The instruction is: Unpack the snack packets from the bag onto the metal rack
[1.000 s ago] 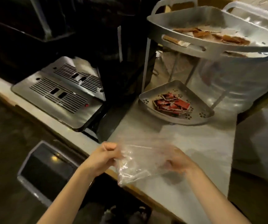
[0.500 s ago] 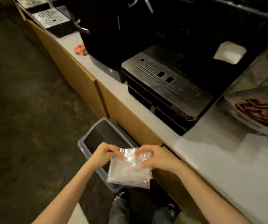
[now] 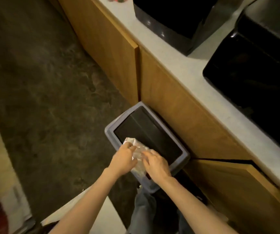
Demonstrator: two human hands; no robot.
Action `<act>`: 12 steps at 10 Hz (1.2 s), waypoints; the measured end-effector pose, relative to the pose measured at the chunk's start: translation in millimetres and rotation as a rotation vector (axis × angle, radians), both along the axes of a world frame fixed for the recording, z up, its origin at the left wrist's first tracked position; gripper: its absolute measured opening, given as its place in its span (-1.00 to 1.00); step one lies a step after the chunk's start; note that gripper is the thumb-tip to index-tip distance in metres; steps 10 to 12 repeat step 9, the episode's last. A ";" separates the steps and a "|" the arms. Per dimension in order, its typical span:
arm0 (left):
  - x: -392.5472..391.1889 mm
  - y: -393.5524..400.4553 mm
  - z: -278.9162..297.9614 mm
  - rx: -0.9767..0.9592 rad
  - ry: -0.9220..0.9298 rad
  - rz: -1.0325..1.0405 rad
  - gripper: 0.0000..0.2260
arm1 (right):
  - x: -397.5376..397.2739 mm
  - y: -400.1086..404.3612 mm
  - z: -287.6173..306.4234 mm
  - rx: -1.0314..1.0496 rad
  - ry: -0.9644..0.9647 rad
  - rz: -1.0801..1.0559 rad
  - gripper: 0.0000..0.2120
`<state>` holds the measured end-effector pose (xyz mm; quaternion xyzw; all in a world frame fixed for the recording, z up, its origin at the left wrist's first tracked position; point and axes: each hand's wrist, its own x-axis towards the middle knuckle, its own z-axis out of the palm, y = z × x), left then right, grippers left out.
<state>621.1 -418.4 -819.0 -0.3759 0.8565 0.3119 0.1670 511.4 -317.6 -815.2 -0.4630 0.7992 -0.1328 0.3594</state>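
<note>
Above bin: folded clear bag held over the near end of the bin, pinched from both sides.
Left hand: closed on the bag's left edge, thumb and fingers curled over the plastic; half a second ago gripping the same edge, then beside the counter's front rather than over the bin.
Right hand: fingers pressed down on the bag's right part, gripping it; as before, on the right side of the bag.
Bag: crumpled and folded smaller than half a second ago, when spread as a flat square between the hands; a second ago opened out over the counter. Contents not discernible.
Bin: grey rim, dark lid, on the floor against the wooden cabinet front; now directly under the hands, earlier lying ahead of them.
Counter: pale top running along the upper right, carrying two dark appliances; metal rack with the red packets, visible at right half a second ago, now outside the view.
View: tipped further downward than before, showing the person's trouser legs below the hands.
Cabinet: lower right door standing ajar.
</note>
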 end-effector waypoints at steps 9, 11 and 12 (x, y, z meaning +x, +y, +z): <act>-67.0 -1.0 -9.7 0.111 -0.173 -0.271 -0.68 | -44.2 4.2 -14.7 0.194 -0.353 -0.354 -0.68; -67.0 -1.0 -9.7 0.111 -0.173 -0.271 -0.68 | -44.2 4.2 -14.7 0.194 -0.353 -0.354 -0.68; -67.0 -1.0 -9.7 0.111 -0.173 -0.271 -0.68 | -44.2 4.2 -14.7 0.194 -0.353 -0.354 -0.68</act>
